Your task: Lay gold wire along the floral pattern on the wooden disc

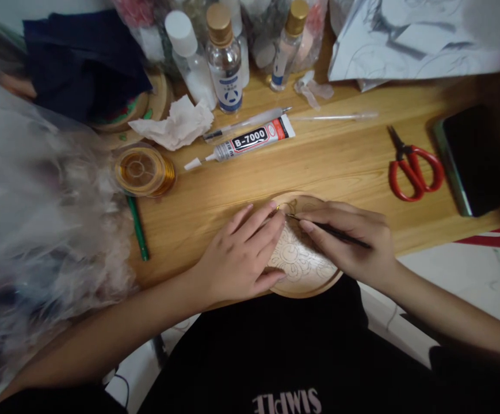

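A round wooden plate with a line-drawn flower pattern lies at the table's near edge, partly hidden by both hands. My left hand rests on its left side, fingers stretched out and lying flat, the fingertips near the top of the drawing. In my right hand are slim black tweezers, held like a pen. Their tip touches or hovers over the plate beside my left fingertips; which one I cannot tell. A small bit of gold wire shows at those fingertips.
Beyond the plate lie a B-7000 glue tube, pens and crumpled tissue. A gold wire spool and green pen are left; red-handled pliers and a phone right. Bottles stand at the back.
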Demonstrator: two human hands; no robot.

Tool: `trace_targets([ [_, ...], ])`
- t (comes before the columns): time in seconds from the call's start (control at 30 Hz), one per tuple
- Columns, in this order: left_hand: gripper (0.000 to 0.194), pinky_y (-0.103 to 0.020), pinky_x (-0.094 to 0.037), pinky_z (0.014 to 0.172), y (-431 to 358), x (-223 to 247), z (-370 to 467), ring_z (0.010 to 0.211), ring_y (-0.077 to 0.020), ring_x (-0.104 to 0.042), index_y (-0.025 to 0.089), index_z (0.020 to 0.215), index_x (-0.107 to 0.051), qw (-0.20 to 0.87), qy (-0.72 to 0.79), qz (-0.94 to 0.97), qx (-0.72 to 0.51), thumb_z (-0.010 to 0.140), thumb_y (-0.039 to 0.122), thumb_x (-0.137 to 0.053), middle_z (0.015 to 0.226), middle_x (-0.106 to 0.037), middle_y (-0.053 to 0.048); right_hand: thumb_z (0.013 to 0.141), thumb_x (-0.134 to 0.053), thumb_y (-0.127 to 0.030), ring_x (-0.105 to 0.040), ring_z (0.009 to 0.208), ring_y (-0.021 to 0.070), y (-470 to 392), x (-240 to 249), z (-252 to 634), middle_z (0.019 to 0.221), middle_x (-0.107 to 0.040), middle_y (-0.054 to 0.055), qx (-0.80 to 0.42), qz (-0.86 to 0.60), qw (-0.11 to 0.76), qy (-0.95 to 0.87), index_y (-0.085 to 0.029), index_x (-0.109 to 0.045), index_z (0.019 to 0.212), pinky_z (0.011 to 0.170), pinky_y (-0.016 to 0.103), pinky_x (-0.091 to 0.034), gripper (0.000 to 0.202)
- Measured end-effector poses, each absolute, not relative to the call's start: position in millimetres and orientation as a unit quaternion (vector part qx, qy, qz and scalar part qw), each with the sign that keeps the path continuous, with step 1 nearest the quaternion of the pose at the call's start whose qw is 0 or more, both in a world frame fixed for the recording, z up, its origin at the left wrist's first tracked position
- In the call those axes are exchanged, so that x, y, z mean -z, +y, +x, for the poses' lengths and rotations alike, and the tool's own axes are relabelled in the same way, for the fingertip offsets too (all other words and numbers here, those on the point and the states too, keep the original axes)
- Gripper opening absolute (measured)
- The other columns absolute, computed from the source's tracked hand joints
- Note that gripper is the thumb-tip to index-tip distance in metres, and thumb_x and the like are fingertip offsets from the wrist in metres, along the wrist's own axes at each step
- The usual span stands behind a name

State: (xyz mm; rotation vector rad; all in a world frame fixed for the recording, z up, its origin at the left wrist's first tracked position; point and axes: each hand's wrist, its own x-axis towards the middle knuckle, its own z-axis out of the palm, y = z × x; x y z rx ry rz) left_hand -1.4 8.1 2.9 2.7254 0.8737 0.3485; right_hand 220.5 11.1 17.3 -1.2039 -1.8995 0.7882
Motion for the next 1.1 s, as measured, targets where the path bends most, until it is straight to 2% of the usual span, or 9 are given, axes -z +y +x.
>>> trace_targets([
  [0.1,0.057,-0.044,-0.031,0.119,8,-3,-1,0.142,-0.031,-0.041,0.001,0.129,-0.059,0.124,0.295,0.94,-0.123,0.098,0.048,-0.049,0.143,-0.057,-0.017,0.087,-0.068,-0.009,-0.075,0.097,0.0163,11,-18,220,0.104,-0.078,0.006,-0.303,-0.466,0.374,-0.742,-0.02,-0.073,0.103,0.085,0.028,-0.064,0.02],
  [0.4,0.061,-0.044,-0.029,0.121,8,-4,-1,0.143,-0.0325,-0.04,0.001,0.135,-0.055,0.152,0.299,0.934,-0.122,0.094,0.046,-0.058,0.142,-0.057,-0.019,0.088,-0.068,-0.012,-0.076,0.088,0.0163,7,-18,217,0.097,-0.078,0.004,-0.292,-0.494,0.371,-0.73,-0.022,-0.075,0.1,0.079,0.027,-0.065,0.017],
  [0.6,0.058,-0.045,-0.028,0.121,8,-4,-1,0.142,-0.0319,-0.042,-0.001,0.132,-0.056,0.137,0.293,0.938,-0.126,0.097,0.045,-0.052,0.141,-0.058,-0.019,0.088,-0.067,-0.012,-0.075,0.082,0.0155,1,-18,211,0.091,-0.078,0.003,-0.294,-0.527,0.379,-0.701,-0.022,-0.075,0.096,0.073,0.027,-0.063,0.014],
  [0.83,0.057,-0.046,-0.033,0.119,8,-4,0,0.142,-0.0313,-0.044,0.0,0.132,-0.056,0.125,0.295,0.939,-0.123,0.098,0.045,-0.048,0.143,-0.057,-0.018,0.089,-0.066,-0.013,-0.073,0.084,0.0158,-8,-15,205,0.095,-0.077,0.002,-0.284,-0.555,0.382,-0.682,-0.025,-0.073,0.1,0.08,0.031,-0.062,0.017],
  [1.1,0.058,-0.047,-0.034,0.117,8,-4,0,0.141,-0.0319,-0.044,0.0,0.132,-0.057,0.121,0.297,0.94,-0.12,0.098,0.046,-0.049,0.145,-0.056,-0.017,0.089,-0.066,-0.013,-0.071,0.078,0.0154,-13,-12,199,0.086,-0.076,0.003,-0.251,-0.573,0.389,-0.677,-0.023,-0.071,0.097,0.069,0.029,-0.059,0.014],
])
